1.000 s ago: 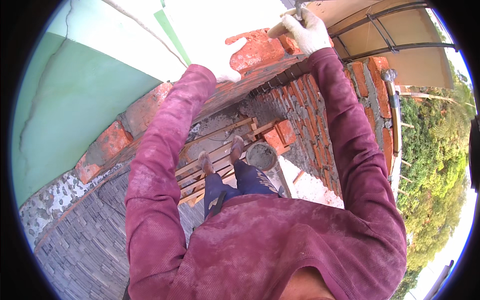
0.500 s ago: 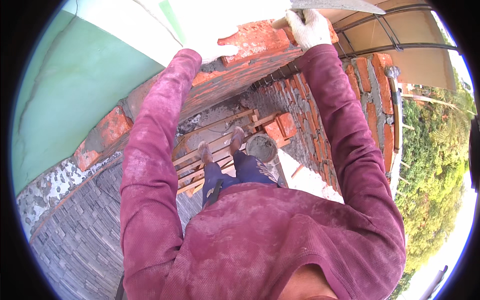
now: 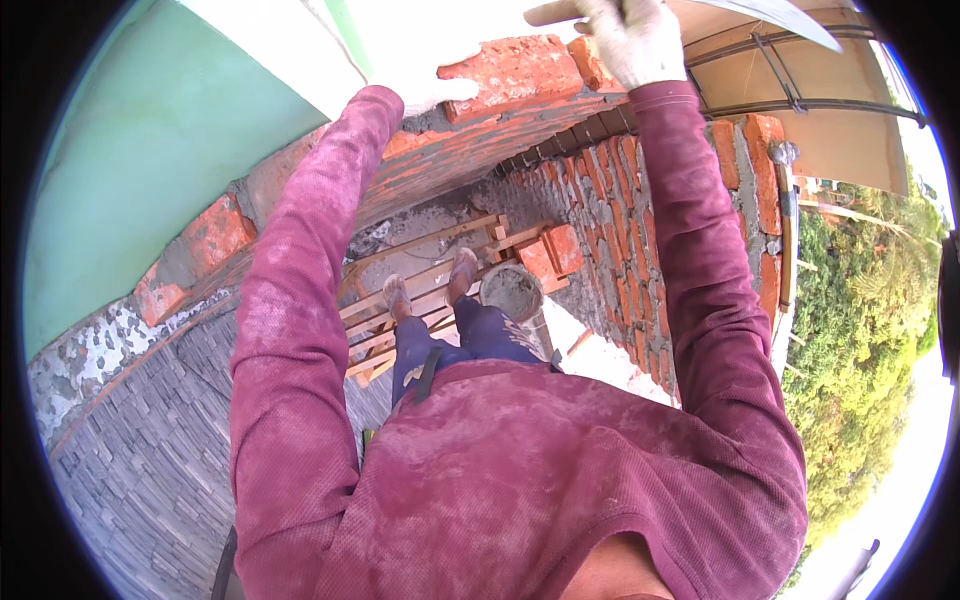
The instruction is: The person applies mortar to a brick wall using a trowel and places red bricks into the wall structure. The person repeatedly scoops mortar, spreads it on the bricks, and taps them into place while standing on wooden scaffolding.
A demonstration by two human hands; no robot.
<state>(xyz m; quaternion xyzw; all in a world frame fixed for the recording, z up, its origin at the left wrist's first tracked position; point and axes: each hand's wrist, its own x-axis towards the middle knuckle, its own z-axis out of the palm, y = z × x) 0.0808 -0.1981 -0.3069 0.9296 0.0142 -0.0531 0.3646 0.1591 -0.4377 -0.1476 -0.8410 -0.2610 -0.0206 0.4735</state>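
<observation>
My left hand [image 3: 428, 92], in a pale glove, grips the left end of an orange-red brick [image 3: 515, 75] on top of the wall. Glare washes out much of that hand, but its thumb and a finger show against the brick. My right hand [image 3: 640, 42], in a whitish knit glove, holds a trowel with a wooden handle [image 3: 552, 13] pointing left. The trowel's grey metal blade [image 3: 775, 14] extends to the right, partly beyond the top edge. Beside the first brick, another brick [image 3: 592, 65] lies just left of my right wrist. Grey mortar [image 3: 432, 120] shows beneath the gripped brick.
Below, my feet stand on wooden slats [image 3: 400, 318]. A bucket of grey mortar [image 3: 512, 292] and loose bricks [image 3: 550, 255] are beside them. A rough brick wall [image 3: 610, 235] rises at the right, a green wall [image 3: 170, 180] at the left. Greenery [image 3: 870, 380] lies beyond the right edge.
My right hand has shifted right and slightly up with the trowel, uncovering more of the second brick. My left hand has stayed at the first brick's end.
</observation>
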